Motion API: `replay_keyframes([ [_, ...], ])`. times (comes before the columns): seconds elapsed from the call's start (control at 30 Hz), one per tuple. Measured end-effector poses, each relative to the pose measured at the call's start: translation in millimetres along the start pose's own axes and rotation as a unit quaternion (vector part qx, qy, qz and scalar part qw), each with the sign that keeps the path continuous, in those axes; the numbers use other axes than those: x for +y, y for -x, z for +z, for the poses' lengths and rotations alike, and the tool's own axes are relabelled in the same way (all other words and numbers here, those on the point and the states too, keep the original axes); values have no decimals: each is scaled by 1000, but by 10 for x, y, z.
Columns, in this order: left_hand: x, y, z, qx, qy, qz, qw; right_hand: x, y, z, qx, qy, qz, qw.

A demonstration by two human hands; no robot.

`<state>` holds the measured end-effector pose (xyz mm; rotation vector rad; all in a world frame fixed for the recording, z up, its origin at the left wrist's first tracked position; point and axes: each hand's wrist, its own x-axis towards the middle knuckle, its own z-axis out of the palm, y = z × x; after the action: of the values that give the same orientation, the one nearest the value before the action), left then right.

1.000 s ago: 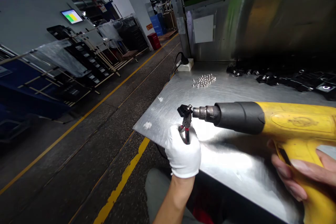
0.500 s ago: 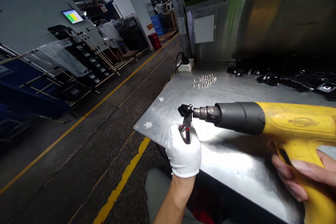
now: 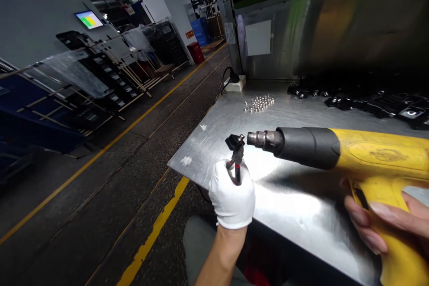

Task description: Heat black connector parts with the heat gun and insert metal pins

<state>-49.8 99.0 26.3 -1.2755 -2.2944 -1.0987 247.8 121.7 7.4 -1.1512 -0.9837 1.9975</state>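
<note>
My left hand (image 3: 232, 196), in a white glove, is closed around red-and-black pliers (image 3: 237, 165). The jaws of the pliers grip a small black part (image 3: 232, 142) with a shiny metal piece (image 3: 241, 137) on it. My bare right hand (image 3: 382, 221) is wrapped round the handle of a yellow heat gun (image 3: 378, 152). Its stepped metal nozzle (image 3: 263, 140) points left at the black part, with a small gap between them. Both are held above the metal table (image 3: 204, 156).
Several small metal cylinders (image 3: 259, 103) stand on the table behind the nozzle. Black parts (image 3: 368, 100) lie along the back right. A white power strip (image 3: 235, 83) with a black plug sits at the far corner. Racks (image 3: 110, 80) stand across the aisle at left.
The gap between the nozzle and the black part has widened slightly. The black part is tilted a little differently. The whole view has shifted slightly.
</note>
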Motion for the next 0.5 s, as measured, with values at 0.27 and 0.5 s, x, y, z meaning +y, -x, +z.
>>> replay_keyframes([
  [0.27, 7, -7, 3, 5, -8, 3, 1000, -7, 3, -10, -10, 39, 16, 999],
  [0.5, 20, -4, 11, 6, -39, -5, 999, 21, 20, -20, -22, 36, 17, 999],
])
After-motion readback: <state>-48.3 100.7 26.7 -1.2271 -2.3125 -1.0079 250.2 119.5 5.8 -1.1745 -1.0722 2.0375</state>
